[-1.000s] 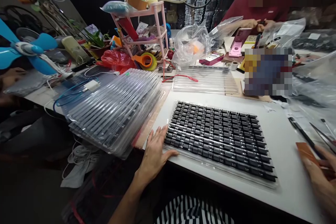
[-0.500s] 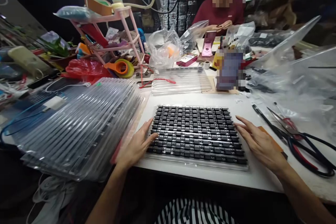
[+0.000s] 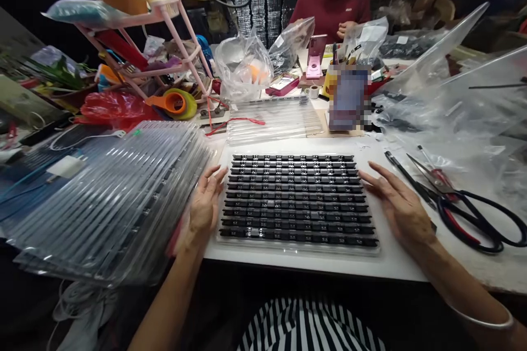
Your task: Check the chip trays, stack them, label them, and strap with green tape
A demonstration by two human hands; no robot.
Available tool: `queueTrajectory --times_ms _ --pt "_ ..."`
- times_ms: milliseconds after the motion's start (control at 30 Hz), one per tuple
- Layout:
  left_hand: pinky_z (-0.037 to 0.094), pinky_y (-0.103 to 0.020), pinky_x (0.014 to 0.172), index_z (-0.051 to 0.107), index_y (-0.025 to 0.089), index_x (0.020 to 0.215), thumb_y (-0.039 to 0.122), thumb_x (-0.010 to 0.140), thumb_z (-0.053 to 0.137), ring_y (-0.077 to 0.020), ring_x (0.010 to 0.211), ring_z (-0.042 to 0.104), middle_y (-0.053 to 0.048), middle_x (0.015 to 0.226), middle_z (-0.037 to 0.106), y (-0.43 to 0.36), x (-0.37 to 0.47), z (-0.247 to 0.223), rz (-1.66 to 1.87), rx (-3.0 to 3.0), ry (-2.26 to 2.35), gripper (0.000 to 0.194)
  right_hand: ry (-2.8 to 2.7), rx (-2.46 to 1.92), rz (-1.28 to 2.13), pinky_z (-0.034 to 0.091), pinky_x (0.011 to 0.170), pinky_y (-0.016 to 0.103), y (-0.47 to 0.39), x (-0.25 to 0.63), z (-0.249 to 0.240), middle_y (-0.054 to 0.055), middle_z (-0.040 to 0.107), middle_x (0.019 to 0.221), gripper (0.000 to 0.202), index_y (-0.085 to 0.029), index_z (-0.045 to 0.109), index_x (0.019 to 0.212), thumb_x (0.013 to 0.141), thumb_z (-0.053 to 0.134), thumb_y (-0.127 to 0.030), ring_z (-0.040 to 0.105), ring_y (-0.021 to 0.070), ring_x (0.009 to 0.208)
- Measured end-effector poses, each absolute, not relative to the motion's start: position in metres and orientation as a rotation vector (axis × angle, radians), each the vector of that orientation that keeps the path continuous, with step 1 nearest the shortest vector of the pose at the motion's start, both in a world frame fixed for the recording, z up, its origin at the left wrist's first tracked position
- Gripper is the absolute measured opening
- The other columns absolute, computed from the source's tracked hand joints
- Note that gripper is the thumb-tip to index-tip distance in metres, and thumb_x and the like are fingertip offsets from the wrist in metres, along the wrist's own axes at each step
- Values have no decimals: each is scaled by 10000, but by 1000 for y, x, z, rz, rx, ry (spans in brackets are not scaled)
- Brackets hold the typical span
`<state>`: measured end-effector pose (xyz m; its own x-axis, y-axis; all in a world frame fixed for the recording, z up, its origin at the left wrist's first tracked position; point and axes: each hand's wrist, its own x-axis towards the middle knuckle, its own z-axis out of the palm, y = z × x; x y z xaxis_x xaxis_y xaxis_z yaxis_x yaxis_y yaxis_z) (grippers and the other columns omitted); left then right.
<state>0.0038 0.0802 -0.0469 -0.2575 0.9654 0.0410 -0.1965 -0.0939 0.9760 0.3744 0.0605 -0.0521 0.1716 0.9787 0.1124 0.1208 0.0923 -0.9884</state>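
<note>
The left hand [image 3: 203, 205] is curving loosely, unclosed, and the right hand [image 3: 403, 211] is spreading open, both flanking a clear, shallow, rectangular plastic tray [image 3: 290, 247]. The tray is lying on a white tabletop [image 3: 393, 260], holding rows of narrow black electronic strips [image 3: 295, 196]. Left of the tray, ribbed transparent plastic sheets [image 3: 111, 192] are sitting stacked; right of it, dark-handled metal scissors [image 3: 452, 195] are lying.

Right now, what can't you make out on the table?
All in the head view:
- Markings on the small black rectangular parts: too small.
- Floor of the clear rectangular plastic tray: mostly covered by those parts.
- Whether the bare right hand touches the tray: too close to tell.
- Orange thing in the crumpled clear plastic bag: blurred by wrinkled plastic.
</note>
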Motion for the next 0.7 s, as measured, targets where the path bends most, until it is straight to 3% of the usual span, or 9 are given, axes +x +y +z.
queueTrajectory --times_ms 267,500,700 --pt "458 -253 807 565 239 1148 360 859 558 -141 973 583 -81 1229 610 74 4 -40 1583 945 1157 313 -959 -1116 1049 388 1011 439 56 368 -44 119 638 1153 435 -207 531 1277 871 570 -358 534 259 1157" --pt "434 -221 795 573 220 1151 342 852 574 -102 852 570 -84 1204 627 75 4 -41 1617 920 1147 322 -976 -1075 1015 374 1016 442 54 366 -43 131 636 1151 408 -188 559 1244 870 581 -349 532 269 1157" --pt "421 -248 819 565 196 1119 387 862 550 -140 989 582 -97 1194 631 77 4 -43 1590 975 1213 321 -1056 -1169 998 379 1028 430 55 369 -47 107 629 1174 440 -210 538 1273 877 554 -402 531 259 1162"
